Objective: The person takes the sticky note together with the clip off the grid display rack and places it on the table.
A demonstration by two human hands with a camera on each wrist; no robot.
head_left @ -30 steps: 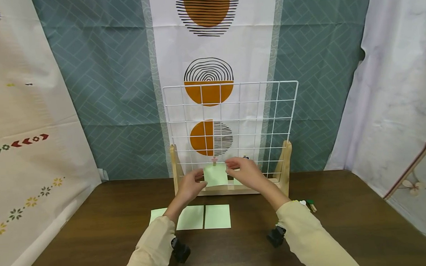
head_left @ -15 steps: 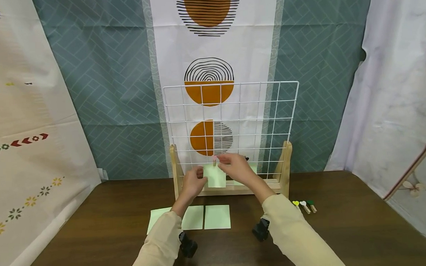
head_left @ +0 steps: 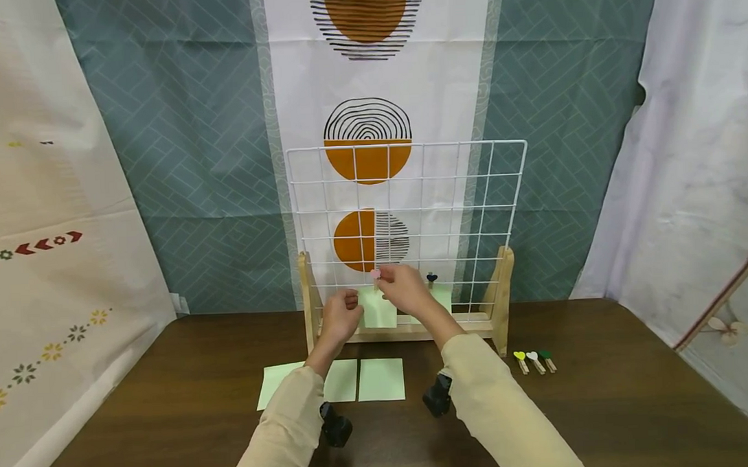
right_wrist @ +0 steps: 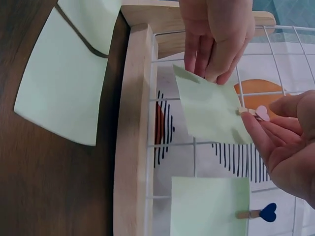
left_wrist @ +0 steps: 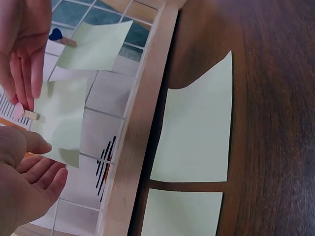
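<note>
A pale green paper square (head_left: 378, 309) hangs on the white wire grid (head_left: 422, 208), held by a small wooden clothespin with a pink heart (right_wrist: 262, 113). My left hand (head_left: 341, 316) is at the paper's left edge, its thumb over the front and its fingers behind, pinching it. My right hand (head_left: 407, 287) has its fingertips around the pink-heart clothespin at the paper's top edge. To the right, a second green paper (right_wrist: 210, 206) hangs from a clothespin with a dark blue heart (right_wrist: 268, 212).
Several green paper squares (head_left: 381, 379) lie in a row on the dark wooden table (head_left: 170, 405). Clothespins with yellow (head_left: 520, 357), white (head_left: 532, 356) and green (head_left: 545, 354) hearts lie to the right. The grid stands in a wooden base (head_left: 504, 291) before a patterned curtain.
My right hand has moved left from the paper's right edge up to the pink-heart clothespin, uncovering the blue-heart one. My left hand stays at the paper's left edge.
</note>
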